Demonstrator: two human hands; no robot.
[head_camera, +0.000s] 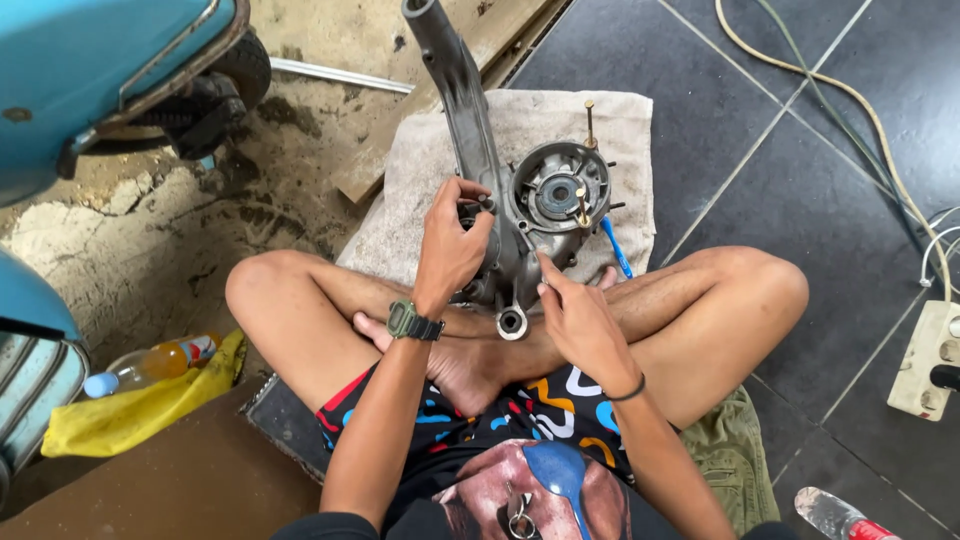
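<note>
A grey metal engine casing (520, 215) with a long arm reaching away from me lies on a beige towel (440, 150) in front of my crossed legs. My left hand (452, 240), with a green watch on its wrist, grips the casing's left side. My right hand (575, 310) pinches a thin metal tool whose tip touches the casing below its round opening (560, 190). Two brass-tipped studs (590, 120) stick up from the casing. A blue-handled tool (617, 247) lies on the towel beside my right hand.
A blue scooter body (90, 70) stands at the upper left. A plastic bottle of orange liquid (150, 365) rests on a yellow cloth (130, 405) at the left. A white power strip (925, 360) and cables (850, 100) lie on the dark tiles at the right. Another bottle (835, 515) lies bottom right.
</note>
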